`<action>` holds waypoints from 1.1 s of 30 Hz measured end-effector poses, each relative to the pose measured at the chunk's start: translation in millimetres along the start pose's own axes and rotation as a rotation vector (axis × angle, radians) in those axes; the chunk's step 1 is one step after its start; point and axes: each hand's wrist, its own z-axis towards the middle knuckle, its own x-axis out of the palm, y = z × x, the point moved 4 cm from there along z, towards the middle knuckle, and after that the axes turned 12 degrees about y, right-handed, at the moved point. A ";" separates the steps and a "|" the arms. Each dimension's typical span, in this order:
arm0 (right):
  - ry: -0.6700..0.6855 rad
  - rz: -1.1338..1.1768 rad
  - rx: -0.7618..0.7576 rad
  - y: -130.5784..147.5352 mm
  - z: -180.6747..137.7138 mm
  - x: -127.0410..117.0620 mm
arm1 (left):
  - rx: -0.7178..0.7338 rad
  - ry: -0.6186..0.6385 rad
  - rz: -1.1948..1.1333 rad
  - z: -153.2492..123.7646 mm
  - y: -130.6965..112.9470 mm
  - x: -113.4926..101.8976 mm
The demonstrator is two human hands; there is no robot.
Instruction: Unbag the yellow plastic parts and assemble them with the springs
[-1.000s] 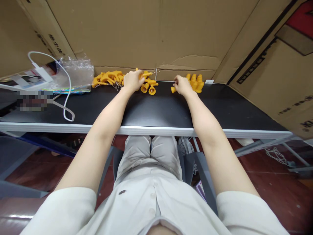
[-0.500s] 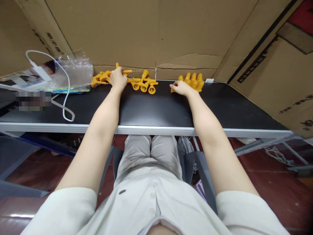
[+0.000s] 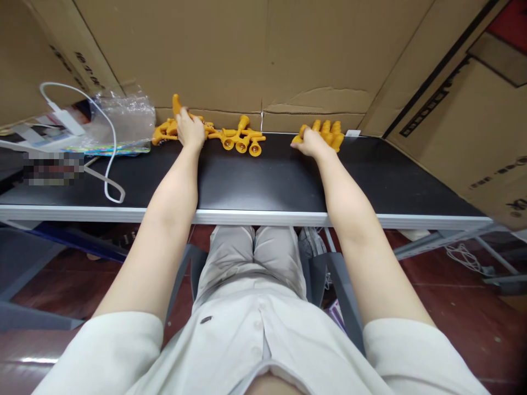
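My left hand [image 3: 189, 130] is closed around an orange plastic piece [image 3: 177, 104] whose tip sticks up above the fingers, at the back of the black table [image 3: 255, 181]. Beside it lies a heap of orange plastic parts [image 3: 167, 130] on the left and a branched orange frame with small cups [image 3: 241, 141] on the right. My right hand [image 3: 312, 144] rests with curled fingers on the table, pressing a small orange piece [image 3: 295, 140] against a row of upright orange pieces [image 3: 329, 133].
A clear plastic bag [image 3: 123, 118], a white charger with cable [image 3: 82, 131] and papers lie at the table's left. Cardboard boxes [image 3: 288, 55] wall in the back and right. Below the table's front edge are my lap, chair arms and a red floor.
My left hand has moved left from the cup frame to the heap, lifting an orange piece. My right hand has slid back and right, up to the row of upright pieces.
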 end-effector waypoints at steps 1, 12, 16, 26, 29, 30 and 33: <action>-0.012 0.018 0.026 -1.3 -0.5 -0.6 | -0.010 0.011 0.003 0.6 2.3 0.9; -0.029 -0.017 0.135 -6.5 -3.3 -3.3 | -0.099 0.155 0.062 -3.1 21.1 12.6; -0.035 0.043 0.161 -3.5 -10.4 -4.1 | -0.104 0.152 0.107 -5.7 19.0 10.9; -0.121 0.042 0.120 -7.9 2.7 1.8 | -0.072 0.129 0.076 0.6 22.8 14.5; -0.197 0.045 0.056 -12.0 15.1 4.2 | -0.006 0.188 0.101 5.1 21.6 19.9; -0.229 0.047 0.027 -11.9 18.6 4.4 | 0.010 0.203 0.110 6.1 20.9 21.4; -0.307 0.036 -0.135 -0.2 22.1 3.7 | 0.027 0.221 0.116 7.8 19.1 23.8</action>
